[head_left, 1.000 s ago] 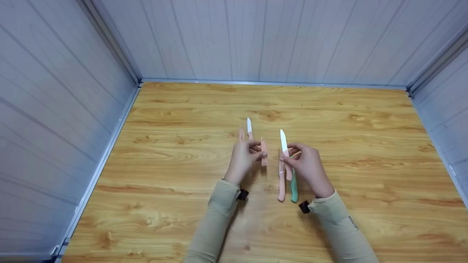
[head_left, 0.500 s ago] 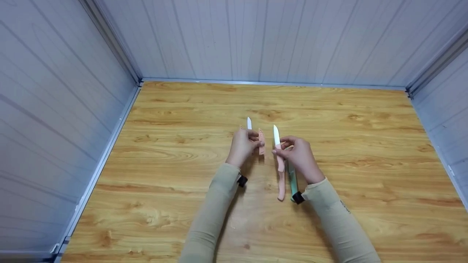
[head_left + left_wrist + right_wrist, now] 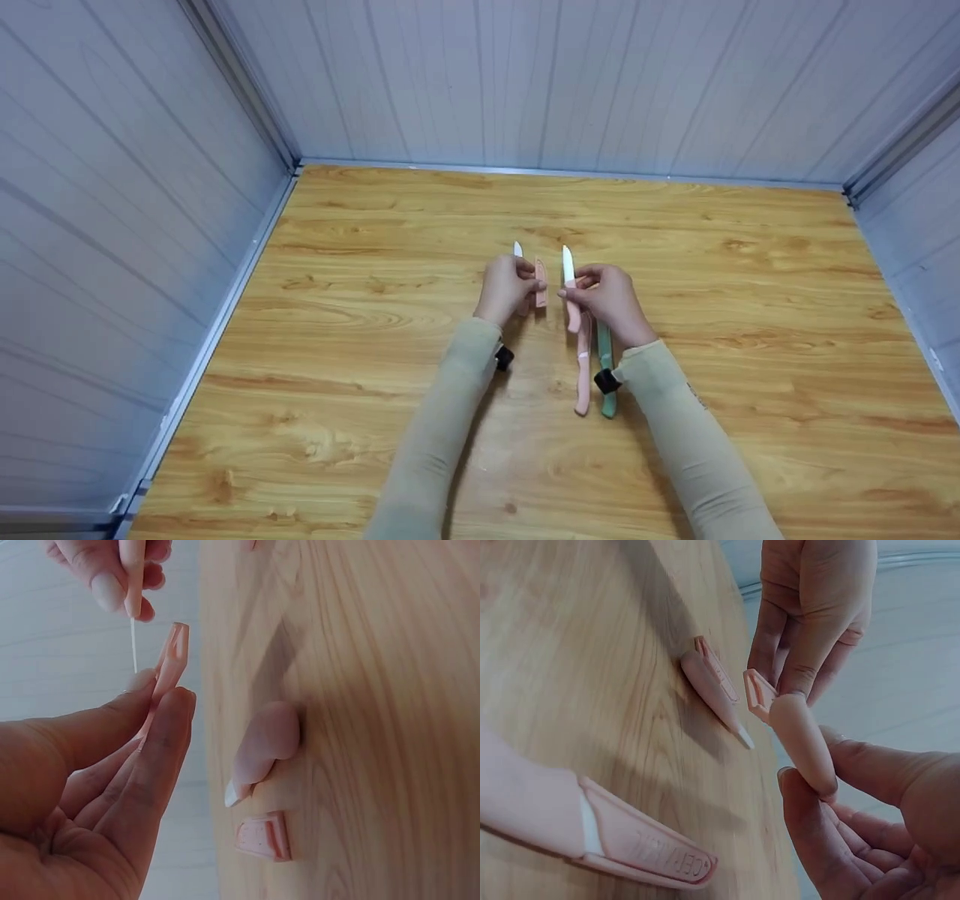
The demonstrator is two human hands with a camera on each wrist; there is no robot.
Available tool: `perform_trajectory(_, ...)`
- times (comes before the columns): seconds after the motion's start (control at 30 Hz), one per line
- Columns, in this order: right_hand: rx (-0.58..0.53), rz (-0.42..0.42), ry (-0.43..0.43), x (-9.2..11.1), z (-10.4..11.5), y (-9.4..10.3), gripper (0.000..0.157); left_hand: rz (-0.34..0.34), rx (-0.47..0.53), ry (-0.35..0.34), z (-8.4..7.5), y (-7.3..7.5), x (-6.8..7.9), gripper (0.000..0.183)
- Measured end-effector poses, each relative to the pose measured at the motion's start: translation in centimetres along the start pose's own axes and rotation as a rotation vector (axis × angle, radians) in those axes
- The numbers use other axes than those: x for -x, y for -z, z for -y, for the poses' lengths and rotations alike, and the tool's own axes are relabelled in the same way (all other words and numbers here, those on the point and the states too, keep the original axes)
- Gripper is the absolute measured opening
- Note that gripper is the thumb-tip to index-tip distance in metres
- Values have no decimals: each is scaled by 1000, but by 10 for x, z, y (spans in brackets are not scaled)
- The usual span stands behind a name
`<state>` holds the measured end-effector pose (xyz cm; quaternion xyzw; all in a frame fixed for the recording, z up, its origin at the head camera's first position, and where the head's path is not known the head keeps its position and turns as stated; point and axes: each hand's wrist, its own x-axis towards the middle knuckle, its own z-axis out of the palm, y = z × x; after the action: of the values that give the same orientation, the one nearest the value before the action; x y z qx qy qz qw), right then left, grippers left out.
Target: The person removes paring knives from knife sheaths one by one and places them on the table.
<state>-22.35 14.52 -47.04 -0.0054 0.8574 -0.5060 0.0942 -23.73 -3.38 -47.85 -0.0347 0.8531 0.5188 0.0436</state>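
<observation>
My left hand (image 3: 506, 289) pinches a pink blade sheath (image 3: 541, 285) between thumb and fingers; its open end shows in the left wrist view. My right hand (image 3: 611, 300) grips a small paring knife (image 3: 573, 313) by its pink handle, white blade pointing away from me. Knife and sheath are side by side, a small gap between them in the head view. Partly behind my left hand, a second bare pink paring knife (image 3: 268, 741) lies on the table beside a loose pink sheath (image 3: 261, 838).
Nearer me on the wood-grain table (image 3: 337, 390) lie a sheathed pink knife (image 3: 583, 382) and a green knife (image 3: 605, 349), the latter partly behind my right wrist. Pale panel walls (image 3: 480, 82) stand at the back and both sides.
Both hands have moved away from me over the table, carrying the sheath and the knife. The right hand has also shifted left, bringing the knife closer to the sheath.
</observation>
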Motion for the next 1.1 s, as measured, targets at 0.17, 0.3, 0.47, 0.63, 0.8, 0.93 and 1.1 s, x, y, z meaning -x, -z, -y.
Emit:
perform_trajectory(0.17, 1, 13, -11, -8, -2, 0, 42, 7, -6, 17, 0, -2, -5, 21)
perform_trajectory(0.3, -23, 11, -40, -16, -4, 1, 39, 14, -27, 32, 0, -1, -10, 20)
perform_trajectory(0.47, -29, 14, -54, -26, -6, 1, 36, 22, -15, 54, 0, -1, -17, 19)
perform_trajectory(0.63, 42, 16, -31, -33, -8, -4, 36, 21, -32, 50, -1, -2, -21, 20)
perform_trajectory(0.8, 110, 7, -14, -36, -11, -7, 35, 36, -54, 29, -4, -3, -24, 20)
perform_trajectory(0.93, 130, 17, -9, -37, -14, -9, 34, 36, -89, 20, -3, -4, -25, 21)
perform_trajectory(1.1, 123, 8, -9, -38, -16, -10, 32, 39, -119, 13, -1, -8, -28, 19)
